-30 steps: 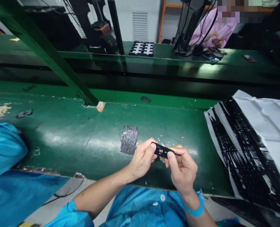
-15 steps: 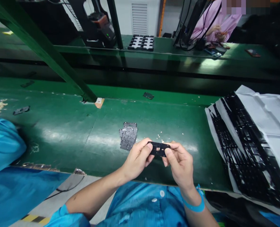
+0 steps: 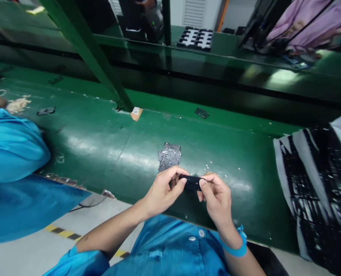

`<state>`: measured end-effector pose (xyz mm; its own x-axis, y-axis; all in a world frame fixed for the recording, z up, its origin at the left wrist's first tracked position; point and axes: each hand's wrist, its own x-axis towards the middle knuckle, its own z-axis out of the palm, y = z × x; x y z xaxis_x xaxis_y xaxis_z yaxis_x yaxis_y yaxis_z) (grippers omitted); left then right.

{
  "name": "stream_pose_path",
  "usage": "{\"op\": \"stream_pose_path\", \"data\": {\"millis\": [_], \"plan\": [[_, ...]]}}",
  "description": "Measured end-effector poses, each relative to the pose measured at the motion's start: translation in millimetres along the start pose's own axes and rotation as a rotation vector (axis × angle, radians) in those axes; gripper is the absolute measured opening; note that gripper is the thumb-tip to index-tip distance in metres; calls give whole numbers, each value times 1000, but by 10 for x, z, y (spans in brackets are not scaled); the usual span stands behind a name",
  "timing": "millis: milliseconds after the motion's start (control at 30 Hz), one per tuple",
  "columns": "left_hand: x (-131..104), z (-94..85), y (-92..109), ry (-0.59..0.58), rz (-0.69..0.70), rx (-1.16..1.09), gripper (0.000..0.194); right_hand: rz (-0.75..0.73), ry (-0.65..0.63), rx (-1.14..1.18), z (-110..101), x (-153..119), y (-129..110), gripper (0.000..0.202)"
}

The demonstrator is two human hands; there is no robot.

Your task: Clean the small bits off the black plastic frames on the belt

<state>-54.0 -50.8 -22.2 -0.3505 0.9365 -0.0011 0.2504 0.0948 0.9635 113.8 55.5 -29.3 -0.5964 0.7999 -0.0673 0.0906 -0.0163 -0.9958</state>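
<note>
Between both hands I hold a small flat black plastic part (image 3: 192,183) level, just above the near side of the green bench. My left hand (image 3: 167,188) pinches its left end between thumb and fingers. The right end is gripped by my right hand (image 3: 216,193), thumb on the near face and fingers behind. Just beyond my left hand lies an overlapping pile of similar dark parts (image 3: 169,155), its near end partly hidden by that hand. Tiny pale bits (image 3: 208,167) are scattered past my right hand.
Trays of glossy black parts with white sheets (image 3: 298,168) are at the right. A green post (image 3: 101,65) rises from the bench (image 3: 124,153). A single dark part (image 3: 201,112) lies farther back. At left sits a person in a blue sleeve (image 3: 12,145), near pale scraps (image 3: 19,104).
My view has turned left, so the bench things appear farther right. The black part has tilted, and its openings show less. Both hands keep hold of it.
</note>
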Motion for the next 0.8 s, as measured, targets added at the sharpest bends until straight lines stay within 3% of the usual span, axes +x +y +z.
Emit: {"op": "stream_pose_path", "data": {"millis": [100,233,433,600,700,800], "plan": [[-51,-230,-167,10,-60,110,17,21,-83,-183,44,61,99,20],[-59,-451,-352,65,-58,309,14,-39,-64,-315,85,142,187,22],[-27,-471,-511,115,47,515,17,-117,-55,-404,99,202,184,17],[25,-571,-553,158,67,577,16,-76,-59,-429,-106,338,80,21],[142,-626,-529,161,99,583,15,-145,-29,-525,-317,635,-65,24],[308,-624,-508,133,127,567,14,-279,34,-679,-503,1230,-145,27]]}}
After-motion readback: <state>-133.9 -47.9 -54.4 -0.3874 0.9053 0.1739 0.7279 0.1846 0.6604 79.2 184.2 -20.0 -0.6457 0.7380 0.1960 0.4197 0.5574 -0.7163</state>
